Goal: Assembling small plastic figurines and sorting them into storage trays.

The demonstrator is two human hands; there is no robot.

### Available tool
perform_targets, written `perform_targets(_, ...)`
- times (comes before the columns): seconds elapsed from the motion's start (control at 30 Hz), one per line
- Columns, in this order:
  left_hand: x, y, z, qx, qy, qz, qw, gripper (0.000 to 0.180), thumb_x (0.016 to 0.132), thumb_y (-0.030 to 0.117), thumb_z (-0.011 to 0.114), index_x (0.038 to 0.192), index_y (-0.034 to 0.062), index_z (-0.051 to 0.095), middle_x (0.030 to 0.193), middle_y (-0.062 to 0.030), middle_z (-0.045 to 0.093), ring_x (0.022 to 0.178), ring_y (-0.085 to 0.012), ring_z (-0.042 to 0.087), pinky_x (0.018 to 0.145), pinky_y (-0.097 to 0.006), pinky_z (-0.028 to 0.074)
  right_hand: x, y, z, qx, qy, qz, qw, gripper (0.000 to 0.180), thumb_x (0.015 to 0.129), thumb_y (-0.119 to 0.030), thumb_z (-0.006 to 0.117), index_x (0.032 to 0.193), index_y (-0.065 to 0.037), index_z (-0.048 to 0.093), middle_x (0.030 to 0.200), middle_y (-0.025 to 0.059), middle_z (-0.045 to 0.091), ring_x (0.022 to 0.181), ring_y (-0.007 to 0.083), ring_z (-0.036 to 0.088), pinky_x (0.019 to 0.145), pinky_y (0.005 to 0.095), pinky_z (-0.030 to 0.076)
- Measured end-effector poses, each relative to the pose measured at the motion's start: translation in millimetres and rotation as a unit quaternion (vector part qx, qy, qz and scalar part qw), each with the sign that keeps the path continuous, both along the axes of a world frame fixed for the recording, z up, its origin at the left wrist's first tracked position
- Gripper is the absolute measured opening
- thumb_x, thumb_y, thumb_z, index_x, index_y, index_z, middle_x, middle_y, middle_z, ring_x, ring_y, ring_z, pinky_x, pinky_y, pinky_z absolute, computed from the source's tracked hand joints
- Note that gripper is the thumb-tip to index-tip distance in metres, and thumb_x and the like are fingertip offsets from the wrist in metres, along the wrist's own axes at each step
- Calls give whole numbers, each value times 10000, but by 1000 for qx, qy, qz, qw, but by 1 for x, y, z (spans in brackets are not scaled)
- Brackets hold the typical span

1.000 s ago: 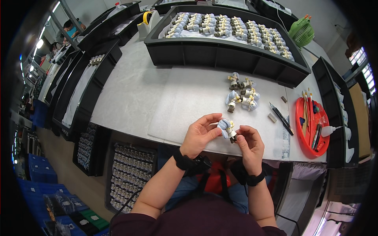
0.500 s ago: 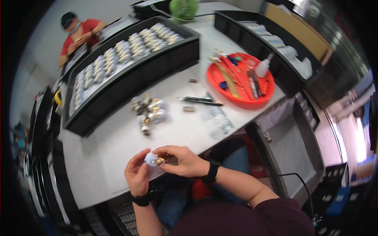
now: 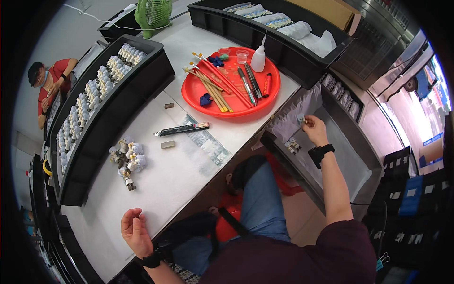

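My right hand (image 3: 314, 130) reaches into a dark grey tray (image 3: 352, 137) at the right, its fingertips pinching a small pale-blue and white figurine (image 3: 301, 118). Close by in that tray stand a few similar little figurines (image 3: 292, 145), on white lining. Above the near left edge of the table (image 3: 161, 208) rests my left hand (image 3: 137, 232), fingers loosely curled and apart, with nothing visible in them. Farther up on the white tabletop lies a cluster of several figurines (image 3: 135, 158) with pale heads and brownish bodies.
A long black tray (image 3: 113, 102) at left holds rows of figurines. A black cutter knife (image 3: 182, 128) and small grey blocks (image 3: 168, 144) lie mid-table. Beyond is a red basin (image 3: 189, 97) of brushes; another black tray (image 3: 302, 66), a green fan (image 3: 153, 16) and a co-worker (image 3: 52, 85) are farther off.
My hands have parted: the right carried the figurine from the near table edge into the right-hand tray, while the left let go and stayed near the edge. The view has swung right.
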State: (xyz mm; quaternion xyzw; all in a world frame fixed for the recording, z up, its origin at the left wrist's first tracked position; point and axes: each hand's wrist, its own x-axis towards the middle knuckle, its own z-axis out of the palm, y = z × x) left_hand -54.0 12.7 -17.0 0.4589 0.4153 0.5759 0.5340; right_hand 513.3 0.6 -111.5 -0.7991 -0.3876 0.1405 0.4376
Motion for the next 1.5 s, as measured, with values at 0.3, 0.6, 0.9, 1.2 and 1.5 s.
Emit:
perform_targets(0.3, 4, -2, 2, -15, 3, 51, 999, 250, 821, -4, 480, 1071, 1, 491, 994, -90, 545, 951, -165, 510, 821, -263, 422, 34, -10, -107, -200, -122, -1, 972, 266, 631, -98, 596, 891, -38, 600, 788, 145, 604, 740, 274, 586, 680, 335, 457)
perform_targets(0.6, 5, -1, 0, -10, 12, 47, 999, 265, 833, 7, 473, 1098, 0, 479, 1004, -80, 538, 952, -163, 512, 831, -260, 419, 35, -7, -110, -257, -122, -10, 959, 226, 648, -78, 564, 873, -60, 583, 846, 132, 598, 834, 301, 561, 736, 362, 442)
perform_targets(0.9, 8, -4, 6, -28, -27, 80, 996, 228, 800, -42, 487, 1026, -25, 508, 944, -122, 570, 900, -174, 542, 791, -260, 438, 28, 1, -110, -297, -166, 16, 940, 253, 673, -80, 533, 921, -63, 578, 899, 180, 588, 903, 336, 543, 764, 387, 430)
perform_targets(1.2, 13, -6, 9, -21, -19, 68, 997, 215, 785, -36, 512, 998, -33, 535, 928, -116, 589, 881, -160, 557, 790, -256, 443, 27, -6, -110, -253, -216, 3, 943, 215, 631, -16, 559, 844, -39, 577, 852, 171, 593, 843, 337, 558, 721, 388, 439)
perform_targets(1.5, 13, -3, 10, -27, -7, 61, 998, 215, 784, -28, 516, 998, -38, 534, 926, -111, 587, 884, -157, 555, 796, -254, 440, 45, -12, -128, -161, -193, 21, 968, 228, 690, -40, 561, 915, -34, 522, 841, 175, 580, 792, 346, 558, 694, 390, 434)
